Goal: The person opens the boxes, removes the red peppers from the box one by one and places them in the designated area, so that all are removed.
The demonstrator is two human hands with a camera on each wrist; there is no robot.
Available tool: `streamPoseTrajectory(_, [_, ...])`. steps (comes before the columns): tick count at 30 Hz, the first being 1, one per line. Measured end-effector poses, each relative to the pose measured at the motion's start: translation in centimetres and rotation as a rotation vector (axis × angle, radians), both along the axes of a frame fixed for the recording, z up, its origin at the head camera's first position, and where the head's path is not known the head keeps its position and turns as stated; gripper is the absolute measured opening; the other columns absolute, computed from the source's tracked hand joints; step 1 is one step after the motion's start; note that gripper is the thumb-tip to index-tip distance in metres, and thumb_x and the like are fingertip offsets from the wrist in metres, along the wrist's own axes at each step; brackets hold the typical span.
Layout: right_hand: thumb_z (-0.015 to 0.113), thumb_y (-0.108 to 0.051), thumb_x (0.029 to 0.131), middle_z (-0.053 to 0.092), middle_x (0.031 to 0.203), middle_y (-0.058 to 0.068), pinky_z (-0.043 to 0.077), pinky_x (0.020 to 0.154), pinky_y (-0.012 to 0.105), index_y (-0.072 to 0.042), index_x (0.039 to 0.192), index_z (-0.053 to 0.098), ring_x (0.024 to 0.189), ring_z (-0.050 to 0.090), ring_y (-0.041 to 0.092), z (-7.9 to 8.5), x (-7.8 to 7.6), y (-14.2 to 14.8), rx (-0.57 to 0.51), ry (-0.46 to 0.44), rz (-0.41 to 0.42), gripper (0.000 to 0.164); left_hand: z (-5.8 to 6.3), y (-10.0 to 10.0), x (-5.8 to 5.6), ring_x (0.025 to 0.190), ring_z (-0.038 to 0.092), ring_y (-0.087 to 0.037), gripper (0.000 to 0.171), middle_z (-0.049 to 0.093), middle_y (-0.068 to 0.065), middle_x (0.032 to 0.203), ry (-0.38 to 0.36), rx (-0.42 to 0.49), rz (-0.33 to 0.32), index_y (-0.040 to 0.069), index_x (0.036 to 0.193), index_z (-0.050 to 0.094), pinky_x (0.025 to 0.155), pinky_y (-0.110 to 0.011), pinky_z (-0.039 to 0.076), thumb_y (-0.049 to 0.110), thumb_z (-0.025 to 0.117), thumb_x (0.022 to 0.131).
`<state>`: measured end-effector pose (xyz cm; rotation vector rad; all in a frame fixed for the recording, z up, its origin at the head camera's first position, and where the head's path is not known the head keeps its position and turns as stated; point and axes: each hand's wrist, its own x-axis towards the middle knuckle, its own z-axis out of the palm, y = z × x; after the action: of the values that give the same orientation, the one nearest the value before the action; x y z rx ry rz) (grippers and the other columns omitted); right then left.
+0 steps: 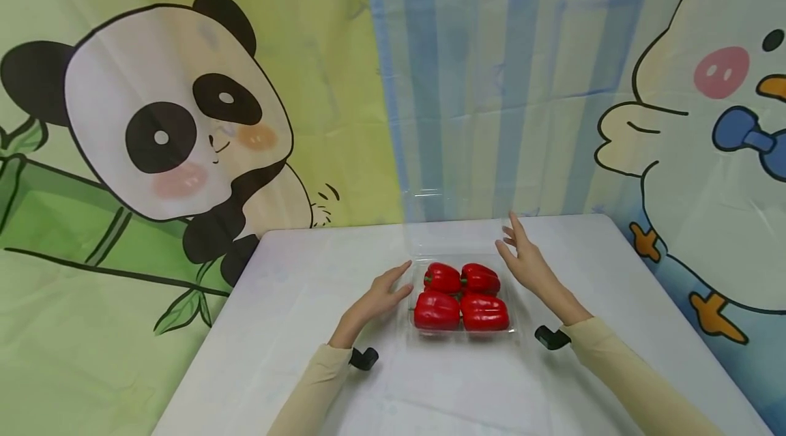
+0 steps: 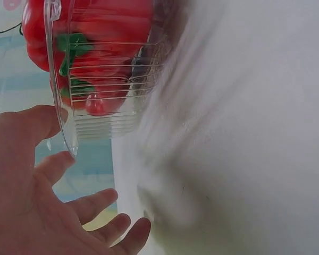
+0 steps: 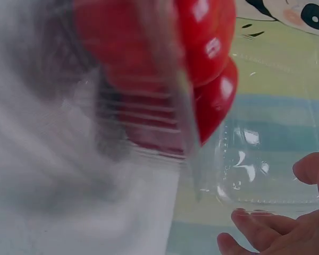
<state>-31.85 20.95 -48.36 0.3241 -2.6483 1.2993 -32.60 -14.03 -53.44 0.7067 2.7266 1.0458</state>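
Several red bell peppers (image 1: 485, 313) with green stems sit in a clear plastic clamshell box (image 1: 430, 334) on the table. Its transparent lid (image 3: 268, 159) stands raised at the back. My left hand (image 1: 382, 294) is at the box's left side, its fingers spread. In the left wrist view, the thumb and index finger (image 2: 56, 164) are at the rim and seem to touch it. To the right of the box, my right hand (image 1: 527, 264) is raised beside the lid with loosely extended fingers. Whether its fingertips touch the lid, I cannot tell.
The white table (image 1: 307, 286) extends around the box to both sides and the front. Behind it hangs a printed backdrop (image 1: 331, 81) with a panda and a white bird. A dark wrist camera (image 1: 365, 358) is on the left wrist, another (image 1: 551, 338) on the right.
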Motion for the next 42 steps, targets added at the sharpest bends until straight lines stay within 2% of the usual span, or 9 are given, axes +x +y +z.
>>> streamPoseTrajectory(6, [0.047,-0.031,0.107,0.038,0.154,0.033,0.047,0.102,0.061,-0.006,0.162,0.005,0.132,0.051,0.05,-1.8,-1.1,0.5,0.02,-0.016,-0.034,0.073,0.2,0.2,0.7,0.149,0.031,-0.04,0.061,0.039,-0.015,0.16,-0.033,-0.016,0.006,0.021,0.159,0.032,0.119,-0.062,0.028,0.038,0.052,0.104])
streamPoseTrajectory(9, [0.047,-0.031,0.107,0.039,0.154,0.031,0.049,0.101,0.06,-0.003,0.161,0.011,0.132,0.051,0.049,-2.3,-1.6,0.7,0.01,-0.042,-0.043,0.07,0.2,0.3,0.8,0.149,0.032,-0.04,0.06,0.04,-0.016,0.159,-0.014,-0.018,0.002,0.018,0.159,0.032,0.119,-0.062,0.029,0.037,0.051,0.104])
streamPoseTrajectory(13, [0.046,-0.032,0.108,0.036,0.156,0.03,0.043,0.107,0.061,-0.003,0.161,0.014,0.137,0.046,0.049,-2.8,-2.3,0.9,-0.032,-0.119,-0.039,0.068,0.2,0.2,0.9,0.147,0.034,-0.041,0.06,0.041,-0.017,0.158,0.01,-0.001,-0.005,0.014,0.158,0.034,0.118,-0.062,0.03,0.035,0.052,0.104])
streamPoseTrajectory(16, [0.045,-0.033,0.108,0.034,0.157,0.031,0.039,0.111,0.062,-0.001,0.16,0.014,0.139,0.043,0.049,-3.1,-2.7,0.9,-0.054,-0.176,-0.036,0.069,0.3,0.2,1.0,0.147,0.034,-0.041,0.061,0.041,-0.017,0.158,0.001,0.003,-0.005,0.015,0.158,0.034,0.118,-0.063,0.03,0.036,0.052,0.104])
streamPoseTrajectory(20, [0.047,-0.034,0.107,0.033,0.157,0.031,0.039,0.111,0.061,-0.001,0.16,0.013,0.142,0.04,0.048,-3.6,-3.2,1.0,-0.065,-0.228,-0.023,0.071,0.3,0.2,1.0,0.148,0.034,-0.042,0.061,0.041,-0.017,0.158,-0.011,-0.001,-0.002,0.016,0.158,0.034,0.118,-0.064,0.029,0.037,0.052,0.104])
streamPoseTrajectory(29, [0.049,-0.03,0.106,0.034,0.157,0.03,0.04,0.111,0.059,0.0,0.159,0.014,0.144,0.037,0.048,-4.4,-4.0,1.0,-0.084,-0.306,-0.003,0.071,0.2,0.2,0.9,0.148,0.034,-0.042,0.06,0.042,-0.017,0.158,-0.007,0.008,0.003,0.015,0.158,0.035,0.118,-0.063,0.029,0.035,0.053,0.104])
streamPoseTrajectory(42, [0.047,-0.034,0.106,0.035,0.156,0.031,0.044,0.109,0.057,0.002,0.159,0.016,0.141,0.04,0.048,-5.0,-4.1,1.1,-0.047,-0.346,-0.007,0.071,0.1,0.2,0.9,0.148,0.034,-0.04,0.061,0.041,-0.015,0.158,-0.012,0.011,0.008,0.017,0.158,0.034,0.119,-0.062,0.03,0.038,0.052,0.104])
